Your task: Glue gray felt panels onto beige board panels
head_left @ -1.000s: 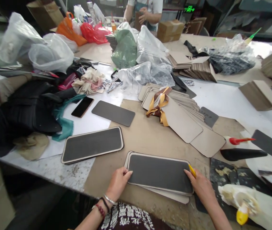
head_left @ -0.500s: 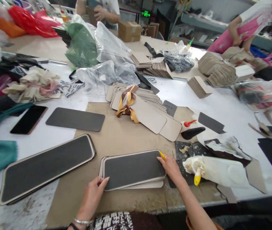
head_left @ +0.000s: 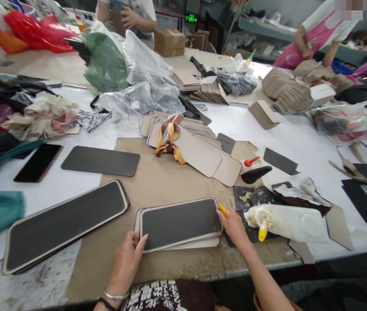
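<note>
A dark grey rectangular panel with rounded corners and a pale border [head_left: 181, 224] lies slightly tilted on a pale board [head_left: 190, 245]. My left hand [head_left: 128, 259] pinches its lower left corner between thumb and fingers. At the right edge is my right hand [head_left: 234, 226], its fingers closed at the panel's side. A small yellow stick-like tool [head_left: 223, 210] pokes up from those fingers; the rest of it is hidden. To the left lies a longer stack of similar bordered panels [head_left: 67, 226]. A plain grey panel [head_left: 101, 161] rests behind that stack.
A fanned pile of pale boards [head_left: 199, 153] tied with ribbon lies ahead. On the right are a white glue-smeared bottle [head_left: 295, 222] with a yellow piece at its mouth and a black nozzle [head_left: 256, 174]. A phone [head_left: 38, 163] is at left. Two people stand across the table.
My right hand has shifted slightly outward, from over the panel's upper right corner to its right edge. My left hand stays on the lower left corner. The camera view has shifted a little.
</note>
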Demonstrator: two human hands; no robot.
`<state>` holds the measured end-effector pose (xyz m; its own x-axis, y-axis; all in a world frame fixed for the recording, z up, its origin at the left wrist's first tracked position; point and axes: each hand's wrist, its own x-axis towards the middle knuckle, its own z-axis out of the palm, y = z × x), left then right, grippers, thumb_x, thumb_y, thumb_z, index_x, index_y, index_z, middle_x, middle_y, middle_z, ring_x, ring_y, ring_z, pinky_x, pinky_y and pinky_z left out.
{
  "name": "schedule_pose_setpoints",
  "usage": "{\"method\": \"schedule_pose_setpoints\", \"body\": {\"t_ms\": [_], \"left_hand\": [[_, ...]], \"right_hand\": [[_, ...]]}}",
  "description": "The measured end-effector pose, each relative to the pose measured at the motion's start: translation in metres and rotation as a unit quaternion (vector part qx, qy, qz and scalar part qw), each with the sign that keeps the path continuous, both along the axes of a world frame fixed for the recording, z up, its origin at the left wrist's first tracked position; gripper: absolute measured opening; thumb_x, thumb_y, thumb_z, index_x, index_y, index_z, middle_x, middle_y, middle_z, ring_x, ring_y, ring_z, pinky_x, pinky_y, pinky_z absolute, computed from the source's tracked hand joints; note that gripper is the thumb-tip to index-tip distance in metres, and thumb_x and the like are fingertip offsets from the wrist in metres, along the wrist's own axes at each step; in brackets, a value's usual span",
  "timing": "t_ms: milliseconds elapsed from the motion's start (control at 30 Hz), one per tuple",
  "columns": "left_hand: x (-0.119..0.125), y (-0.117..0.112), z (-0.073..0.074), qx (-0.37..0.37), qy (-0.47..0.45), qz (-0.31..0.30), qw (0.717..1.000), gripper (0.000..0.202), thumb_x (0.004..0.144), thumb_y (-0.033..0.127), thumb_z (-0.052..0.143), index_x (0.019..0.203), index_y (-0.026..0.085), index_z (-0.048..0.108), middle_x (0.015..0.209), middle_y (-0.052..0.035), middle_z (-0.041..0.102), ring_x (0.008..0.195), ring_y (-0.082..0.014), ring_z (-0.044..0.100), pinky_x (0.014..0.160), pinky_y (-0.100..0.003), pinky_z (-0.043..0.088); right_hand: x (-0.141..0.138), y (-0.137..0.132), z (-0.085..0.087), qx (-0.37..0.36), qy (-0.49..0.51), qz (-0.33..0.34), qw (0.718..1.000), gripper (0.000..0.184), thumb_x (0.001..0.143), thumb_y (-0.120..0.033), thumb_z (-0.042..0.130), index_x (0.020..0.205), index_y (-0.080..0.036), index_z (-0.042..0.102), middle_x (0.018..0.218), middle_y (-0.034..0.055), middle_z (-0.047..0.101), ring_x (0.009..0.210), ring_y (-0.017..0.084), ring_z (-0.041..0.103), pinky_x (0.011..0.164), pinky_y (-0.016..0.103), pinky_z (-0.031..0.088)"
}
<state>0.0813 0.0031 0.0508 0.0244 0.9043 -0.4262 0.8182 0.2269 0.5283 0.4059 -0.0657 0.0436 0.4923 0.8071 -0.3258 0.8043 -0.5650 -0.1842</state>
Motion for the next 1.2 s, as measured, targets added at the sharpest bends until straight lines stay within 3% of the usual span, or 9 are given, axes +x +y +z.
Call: {"method": "schedule_pose_setpoints", "body": {"t_ms": [133, 267, 400, 533, 767, 967, 1200], "left_hand": [[-0.002, -0.003, -0.006, 0.031, -0.060, 0.036, 0.997, 0.037, 0.066, 0.049, 0.042, 0.082, 0.018, 0.055, 0.074, -0.0093, 0.062, 0.070, -0.0247, 0.059, 0.071, -0.037, 0.045], [-0.009, 0.001, -0.015, -0.014, -0.166, 0.093, 0.982, 0.039, 0.064, 0.044, 0.044, 0.086, 0.015, 0.059, 0.083, -0.0122, 0.066, 0.079, -0.0253, 0.061, 0.074, -0.038, 0.046], [-0.022, 0.010, -0.015, -0.024, -0.208, 0.108, 0.972, 0.038, 0.063, 0.044, 0.046, 0.081, 0.014, 0.061, 0.075, -0.0093, 0.067, 0.068, -0.0216, 0.061, 0.061, -0.032, 0.047], [-0.037, 0.020, -0.013, -0.013, -0.212, 0.118, 0.970, 0.032, 0.059, 0.048, 0.052, 0.065, 0.017, 0.055, 0.059, -0.0028, 0.060, 0.056, -0.0171, 0.055, 0.053, -0.028, 0.043], [-0.052, 0.036, -0.022, -0.037, -0.208, 0.104, 0.972, 0.034, 0.048, 0.051, 0.059, 0.056, 0.019, 0.049, 0.049, 0.0029, 0.049, 0.049, -0.0141, 0.048, 0.045, -0.025, 0.036], [-0.055, 0.038, -0.025, -0.057, -0.222, 0.086, 0.970, 0.033, 0.047, 0.051, 0.056, 0.055, 0.019, 0.048, 0.047, 0.0036, 0.047, 0.046, -0.0125, 0.045, 0.043, -0.024, 0.036], [-0.055, 0.040, -0.027, -0.064, -0.229, 0.077, 0.968, 0.032, 0.047, 0.050, 0.057, 0.054, 0.020, 0.047, 0.043, 0.0044, 0.046, 0.042, -0.0119, 0.044, 0.042, -0.025, 0.036]], "right_hand": [[-0.003, -0.003, 0.002, -0.009, -0.019, 0.009, 1.000, 0.028, 0.089, -0.027, 0.039, 0.102, -0.016, 0.061, 0.095, 0.0094, 0.063, 0.093, 0.020, 0.059, 0.079, 0.026, 0.041], [-0.006, -0.003, 0.001, -0.007, -0.027, 0.021, 0.999, 0.031, 0.089, -0.027, 0.036, 0.105, -0.016, 0.060, 0.097, 0.0103, 0.063, 0.094, 0.022, 0.059, 0.081, 0.029, 0.042], [-0.015, -0.005, -0.001, 0.013, -0.015, 0.046, 0.999, 0.035, 0.087, -0.028, 0.038, 0.111, -0.013, 0.059, 0.100, 0.0123, 0.063, 0.093, 0.023, 0.059, 0.083, 0.032, 0.043], [-0.027, -0.008, 0.000, 0.029, 0.014, 0.055, 0.998, 0.037, 0.084, -0.030, 0.037, 0.105, -0.012, 0.061, 0.095, 0.0132, 0.064, 0.092, 0.024, 0.059, 0.082, 0.032, 0.043], [-0.042, -0.014, 0.005, 0.035, 0.115, -0.071, 0.990, 0.033, 0.082, -0.035, 0.037, 0.095, -0.017, 0.061, 0.092, 0.0070, 0.067, 0.088, 0.020, 0.061, 0.075, 0.026, 0.043], [-0.049, -0.021, -0.001, 0.009, 0.100, -0.098, 0.990, 0.018, 0.075, -0.036, 0.048, 0.074, -0.020, 0.057, 0.071, 0.0020, 0.065, 0.071, 0.019, 0.061, 0.066, 0.025, 0.040], [-0.051, -0.016, -0.005, -0.004, 0.086, -0.111, 0.990, 0.011, 0.071, -0.030, 0.054, 0.067, -0.021, 0.052, 0.069, 0.0000, 0.062, 0.068, 0.017, 0.059, 0.062, 0.023, 0.038]]}}
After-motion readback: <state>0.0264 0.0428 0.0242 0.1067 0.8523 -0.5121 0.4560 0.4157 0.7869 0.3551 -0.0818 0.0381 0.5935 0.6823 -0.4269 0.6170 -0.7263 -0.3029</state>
